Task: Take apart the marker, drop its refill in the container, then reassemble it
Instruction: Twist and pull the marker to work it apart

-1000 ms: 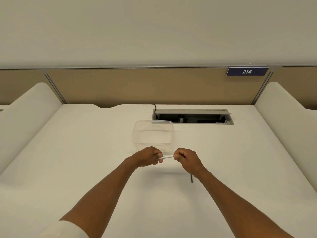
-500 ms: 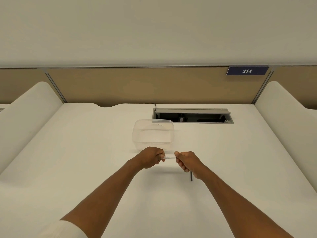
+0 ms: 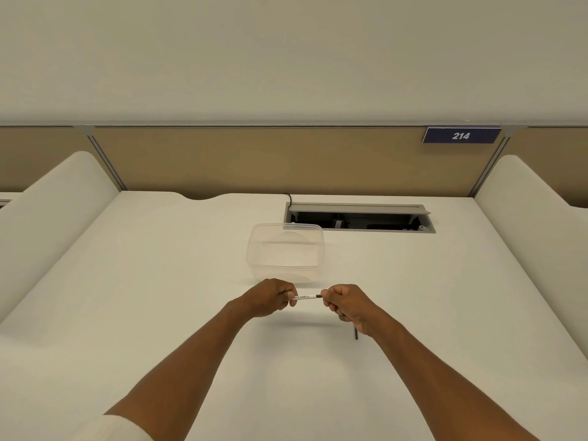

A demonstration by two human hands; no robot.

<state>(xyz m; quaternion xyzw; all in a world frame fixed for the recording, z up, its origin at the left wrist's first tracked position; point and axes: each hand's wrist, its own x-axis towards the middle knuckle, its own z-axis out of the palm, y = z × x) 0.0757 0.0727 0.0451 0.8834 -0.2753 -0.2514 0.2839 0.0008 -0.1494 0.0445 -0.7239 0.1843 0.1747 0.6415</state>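
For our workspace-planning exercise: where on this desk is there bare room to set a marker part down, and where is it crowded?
Bare desk lies left of the container, out to the left divider. More lies right of the right hand, below the cable hatch. Crowded: the middle, where left hand and right hand hold the marker, beside a dark stick.

White desk (image 3: 159,313), open cable tray (image 3: 359,218), sign "214" (image 3: 461,135).
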